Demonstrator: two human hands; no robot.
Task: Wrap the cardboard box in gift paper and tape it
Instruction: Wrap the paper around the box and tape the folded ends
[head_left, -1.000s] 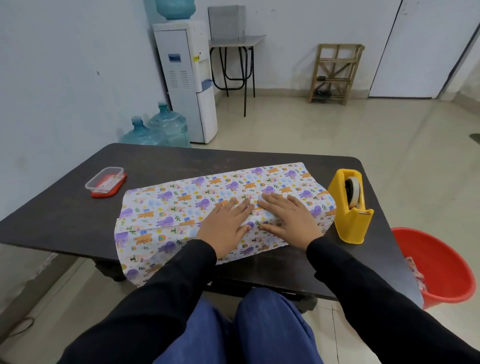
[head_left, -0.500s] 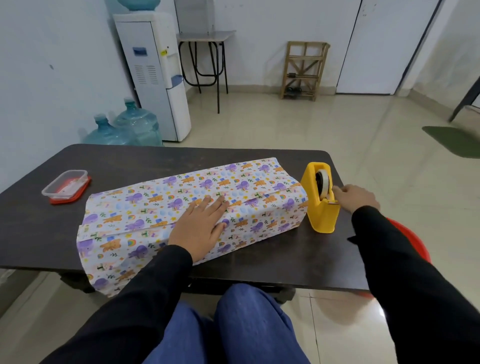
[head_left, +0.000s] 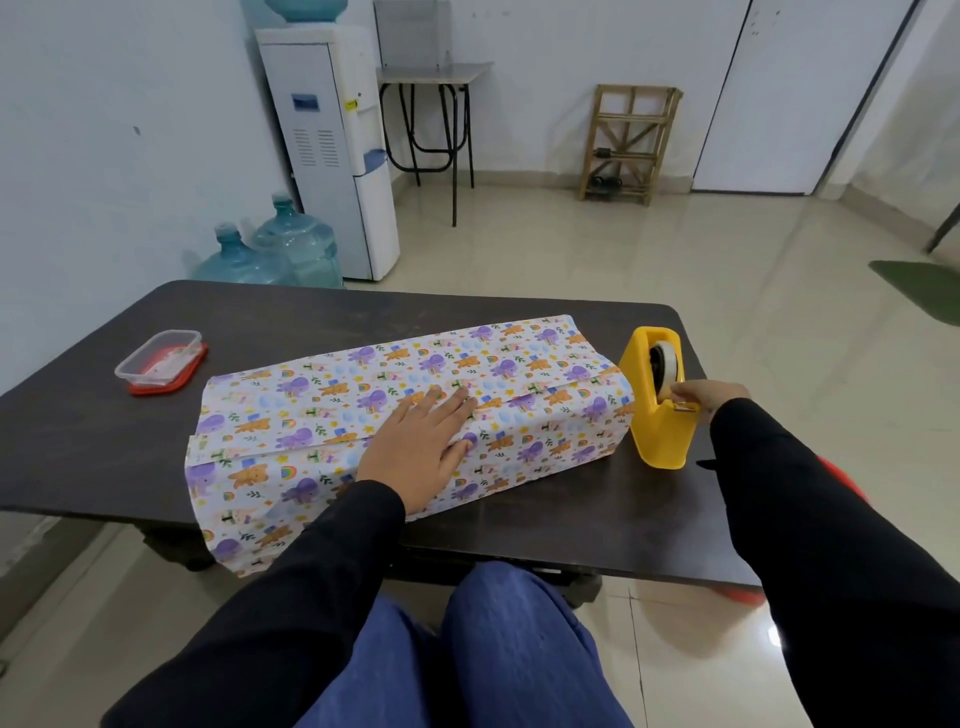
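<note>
A long box covered in white gift paper (head_left: 322, 410) with purple and orange cartoon prints lies across the dark table (head_left: 78, 431). The cardboard itself is hidden under the paper. My left hand (head_left: 421, 447) lies flat on top of the paper, fingers spread over the overlapping seam. At the box's right end stands a yellow tape dispenser (head_left: 657, 410) with a roll of tape. My right hand (head_left: 704, 397) is at the dispenser's cutter, fingers pinched on the tape end. Loose paper hangs past the box's left end over the table's near edge.
A clear plastic container with a red lid (head_left: 161, 361) sits at the table's left. A red bucket (head_left: 841, 483) shows behind my right sleeve. Beyond the table stand a water dispenser (head_left: 332, 150), blue water bottles (head_left: 270, 249), a small table and a wooden rack (head_left: 628, 140).
My right hand left the paper and went to the tape dispenser, where it now pinches the tape end. My left hand stayed flat on the seam.
</note>
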